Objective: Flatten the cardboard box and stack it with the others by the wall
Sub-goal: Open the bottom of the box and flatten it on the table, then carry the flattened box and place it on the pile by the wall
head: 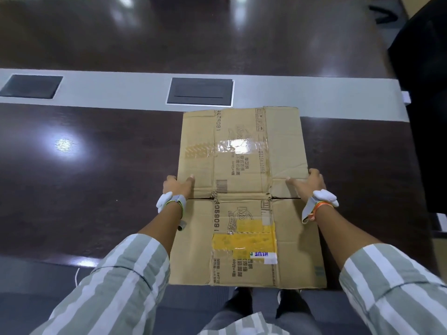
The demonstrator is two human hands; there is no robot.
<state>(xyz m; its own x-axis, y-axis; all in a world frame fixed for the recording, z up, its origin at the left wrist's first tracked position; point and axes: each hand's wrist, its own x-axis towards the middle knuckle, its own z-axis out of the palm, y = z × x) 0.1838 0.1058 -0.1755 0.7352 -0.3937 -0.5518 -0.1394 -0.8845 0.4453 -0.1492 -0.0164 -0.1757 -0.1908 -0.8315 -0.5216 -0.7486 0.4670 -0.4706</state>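
Note:
The brown cardboard box (242, 180) lies flattened, its far part on the dark table and its near edge hanging past the table's front edge above my legs. Clear and yellow tape strips cross its printed panels. My left hand (177, 186) grips the box's left edge about halfway along, thumb on top. On the opposite side my right hand (307, 183) grips the right edge at the same height, thumb on top. Both wrists carry grey bands with white tags.
The dark wooden table (84, 165) has a grey centre strip with two dark cable hatches (199, 91) (31, 86). A black chair (425, 105) stands at the right end. The floor shows below the table's front edge.

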